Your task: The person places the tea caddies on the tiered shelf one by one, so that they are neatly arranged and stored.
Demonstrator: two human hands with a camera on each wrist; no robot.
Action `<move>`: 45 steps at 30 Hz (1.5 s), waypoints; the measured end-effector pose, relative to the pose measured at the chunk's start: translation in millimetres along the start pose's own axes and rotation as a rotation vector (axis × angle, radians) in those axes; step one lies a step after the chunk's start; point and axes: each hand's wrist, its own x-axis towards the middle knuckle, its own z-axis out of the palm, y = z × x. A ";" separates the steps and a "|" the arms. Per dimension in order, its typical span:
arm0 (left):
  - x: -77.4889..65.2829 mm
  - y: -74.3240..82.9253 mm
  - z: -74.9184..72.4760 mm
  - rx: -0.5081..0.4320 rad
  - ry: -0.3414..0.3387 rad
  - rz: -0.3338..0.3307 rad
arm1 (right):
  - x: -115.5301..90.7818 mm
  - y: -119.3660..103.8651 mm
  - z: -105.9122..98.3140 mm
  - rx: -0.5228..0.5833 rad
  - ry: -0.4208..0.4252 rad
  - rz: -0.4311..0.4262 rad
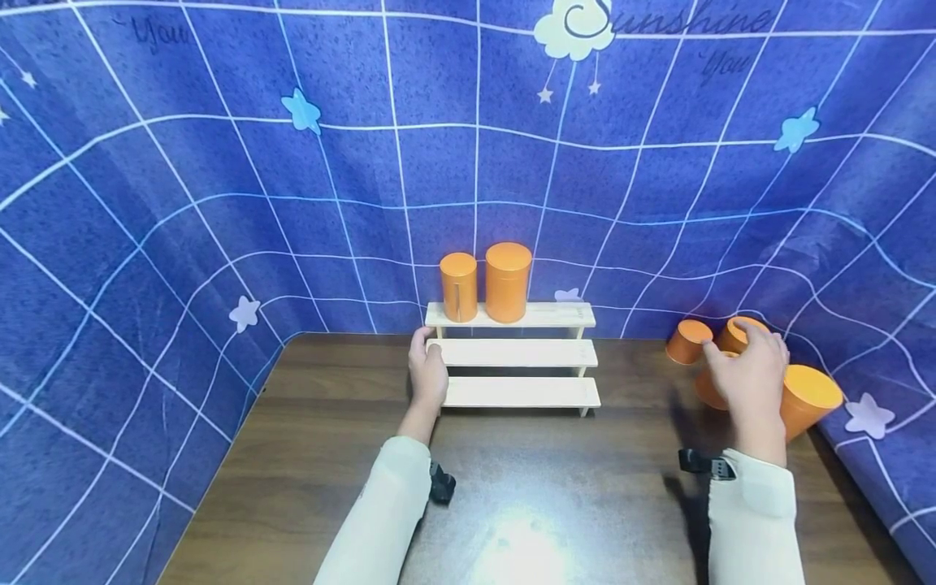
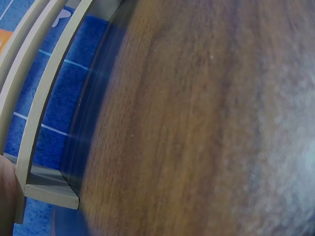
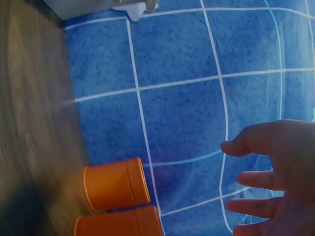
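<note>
A pale three-tier wooden shelf (image 1: 519, 353) stands at the back of the table. My left hand (image 1: 427, 370) grips its left end near the middle tier, thumb in front. The left wrist view shows a sliver of that hand (image 2: 7, 196) against the shelf's end. On the top tier sit a narrower orange canister (image 1: 459, 292) and a taller, wider one (image 1: 507, 288). At the right, my right hand (image 1: 751, 382) hovers over several orange canisters, partly hiding them. Its fingers are spread with nothing between them in the right wrist view, apart from the nearest canister (image 3: 115, 186).
A small canister (image 1: 689, 342) stands at the left of the right-hand group, and the widest canister (image 1: 810, 398) at its right. A blue patterned cloth (image 1: 351, 203) rises behind and beside the brown wooden table (image 1: 307, 455).
</note>
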 end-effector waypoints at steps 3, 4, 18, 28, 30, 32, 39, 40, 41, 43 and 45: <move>-0.5 -0.2 0.8 -0.002 0.001 -0.003 | 0.1 4.6 -3.6 -0.005 0.000 0.024; -0.7 -0.1 1.0 -0.003 0.002 -0.006 | 0.1 6.5 -5.1 -0.009 -0.002 0.038; 0.1 -1.0 0.5 -0.027 0.004 -0.016 | -3.3 31.3 -17.4 -0.042 -0.032 0.271; 1.7 -3.8 1.7 -0.028 0.021 -0.013 | -5.8 55.8 -35.1 0.090 0.023 0.453; 1.9 -3.5 1.8 -0.031 0.019 -0.016 | -5.9 60.2 -42.2 0.107 -0.052 0.505; 2.1 -3.2 1.6 -0.031 0.018 -0.017 | -6.4 63.7 -48.3 0.126 -0.125 0.548; 1.9 -3.9 1.3 -0.030 0.015 -0.007 | -8.5 67.7 -52.6 0.127 -0.179 0.567; 2.0 -4.0 1.4 -0.031 0.015 -0.005 | -8.5 67.2 -52.8 0.132 -0.174 0.568; 2.1 -4.1 1.4 -0.032 0.014 -0.002 | -8.5 66.5 -52.9 0.138 -0.160 0.567; 2.5 -4.5 1.5 -0.032 0.014 -0.002 | -8.2 64.7 -53.2 0.152 -0.126 0.563; 2.7 -4.3 1.5 -0.029 0.013 -0.005 | -7.8 62.4 -54.7 0.158 -0.081 0.553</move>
